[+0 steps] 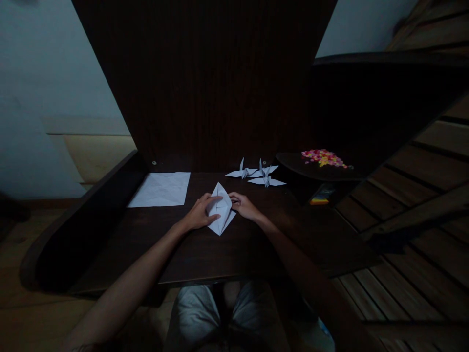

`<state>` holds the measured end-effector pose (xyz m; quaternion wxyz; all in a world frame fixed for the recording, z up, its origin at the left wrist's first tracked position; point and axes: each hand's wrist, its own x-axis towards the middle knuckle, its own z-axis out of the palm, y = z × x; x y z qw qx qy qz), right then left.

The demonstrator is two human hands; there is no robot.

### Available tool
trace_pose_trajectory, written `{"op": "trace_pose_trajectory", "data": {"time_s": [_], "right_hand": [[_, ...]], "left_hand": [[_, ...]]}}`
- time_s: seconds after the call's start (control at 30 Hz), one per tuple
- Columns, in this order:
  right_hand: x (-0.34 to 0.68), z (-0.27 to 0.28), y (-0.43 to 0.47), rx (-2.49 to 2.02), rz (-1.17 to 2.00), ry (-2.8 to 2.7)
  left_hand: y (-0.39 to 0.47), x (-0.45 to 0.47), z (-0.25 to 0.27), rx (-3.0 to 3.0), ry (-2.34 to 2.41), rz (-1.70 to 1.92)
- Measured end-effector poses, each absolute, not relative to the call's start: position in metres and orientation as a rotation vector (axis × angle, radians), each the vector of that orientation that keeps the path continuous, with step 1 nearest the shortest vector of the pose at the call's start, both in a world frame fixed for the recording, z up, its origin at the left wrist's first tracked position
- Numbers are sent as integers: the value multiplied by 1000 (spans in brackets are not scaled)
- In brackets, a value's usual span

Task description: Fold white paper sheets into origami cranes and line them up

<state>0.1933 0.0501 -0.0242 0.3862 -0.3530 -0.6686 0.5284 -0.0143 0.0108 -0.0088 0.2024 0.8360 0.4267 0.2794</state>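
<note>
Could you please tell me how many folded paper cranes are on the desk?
3 in view: the left crane, the rear-right crane and the front crane, grouped toward the back of the desk. They overlap, so another could be hidden.

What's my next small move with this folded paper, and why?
I'd probably press the right flap of the paper down with your right hand: the flap looks lifted, that hand is at its edge, and your left hand lies on the paper.

Three paper cranes (267,181), one folded paper (223,207)
</note>
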Motion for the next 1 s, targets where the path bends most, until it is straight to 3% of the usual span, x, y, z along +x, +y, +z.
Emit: {"op": "trace_pose_trajectory", "data": {"time_s": [0.5, 0.8, 1.0], "right_hand": [[192, -22, 49, -929, 1383, -1682], [193, -26, 47, -910, 1211, -1818], [187, -27, 41, -992, 937, -1939]], "left_hand": [[9, -13, -6, 2267, 1166, 839], [11, -15, -9, 2281, 1110, 954], [14, -14, -12, 2232, 1096, 1009]]}}
